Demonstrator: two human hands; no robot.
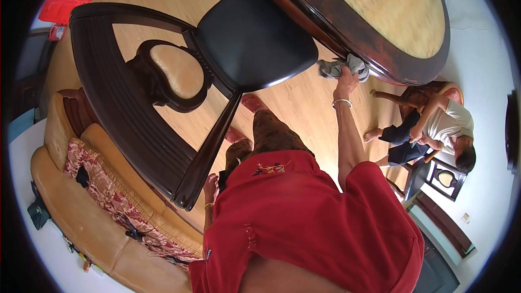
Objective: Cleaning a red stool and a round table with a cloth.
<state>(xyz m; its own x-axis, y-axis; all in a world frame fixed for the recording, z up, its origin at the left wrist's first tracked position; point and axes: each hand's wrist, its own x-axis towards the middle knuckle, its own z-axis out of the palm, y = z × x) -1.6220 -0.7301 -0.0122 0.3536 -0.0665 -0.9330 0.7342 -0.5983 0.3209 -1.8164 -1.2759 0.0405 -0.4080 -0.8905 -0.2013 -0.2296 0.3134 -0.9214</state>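
Observation:
My right hand (347,82) grips a crumpled grey cloth (338,69) against the rim of an oval table (358,36). That table has a dark polished wood border and a pale marble-like top. Close by the cloth is the black padded seat of a dark wood chair (256,40), whose back holds a cream stone-like inlay (179,71). My left hand (211,188) hangs low at my side, beside the chair's back post. It is partly hidden by my red top, and its fingers are hard to make out.
A tan leather sofa (77,207) with a patterned cover (110,195) curves along the left. At right, another person (447,120) sits on a wooden chair, with a second dark chair (419,179) nearby. Red plastic items (65,3) stand at the upper left.

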